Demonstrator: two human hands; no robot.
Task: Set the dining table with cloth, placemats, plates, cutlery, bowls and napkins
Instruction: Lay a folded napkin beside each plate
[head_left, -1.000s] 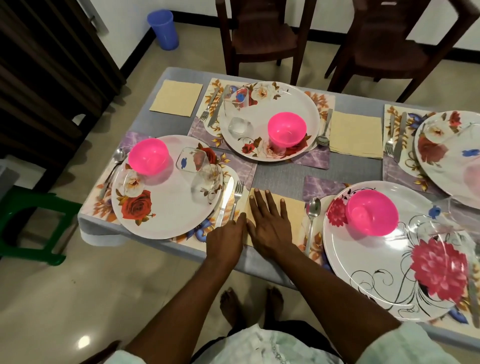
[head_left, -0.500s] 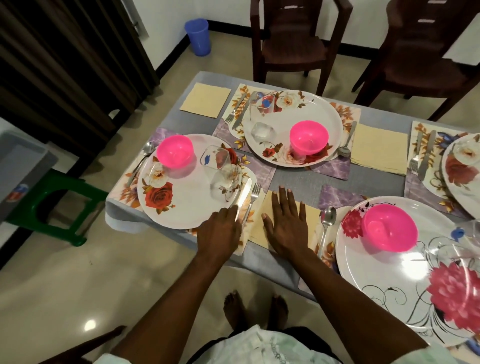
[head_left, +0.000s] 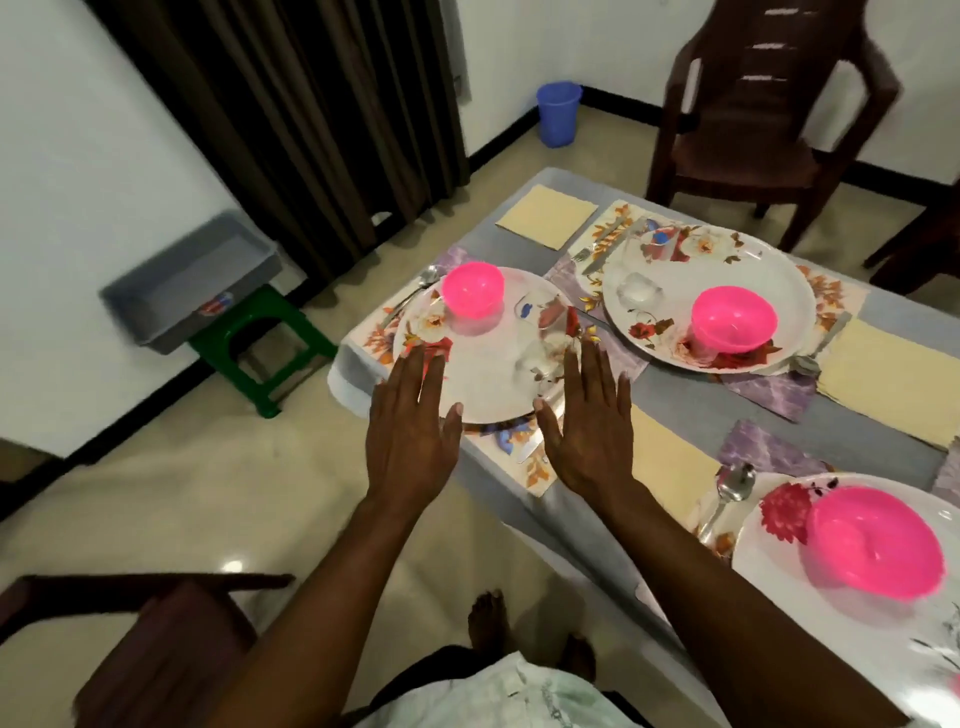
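1. Two hands reach over the near corner of the table, both flat with fingers straight and holding nothing: the left hand (head_left: 410, 431) at lower centre of the frame, its fingertips over the left rim of the nearest floral plate (head_left: 488, 384), and the right hand (head_left: 587, 431) just to its right, over the plate's right rim
2. At left of the frame, off the table, a grey plastic tub (head_left: 192, 286) sits on a green stool (head_left: 254, 353)
3. The floral plate lies at centre on a flowered placemat (head_left: 524, 457) near the table's edge; whether the fingers touch it I cannot tell
4. It carries a pink bowl (head_left: 471, 287) at its upper left and a clear drinking glass (head_left: 543, 332) lying on its right side
5. My judgement: the plate is stiff, smooth and likely slippery, and probably light if it is melamine. Best held at opposite rims, kept level, since the loose bowl would slide and the fragile glass could roll off
6. A spoon (head_left: 410, 296) lies left of the plate; a knife tip (head_left: 527, 452) shows beneath the right hand
7. Further right, a yellow napkin (head_left: 670, 457) lies flat on the grey tablecloth (head_left: 691, 400): soft, limp, best pinched at a corner
8. Upper right and lower right hold two more plates with pink bowls
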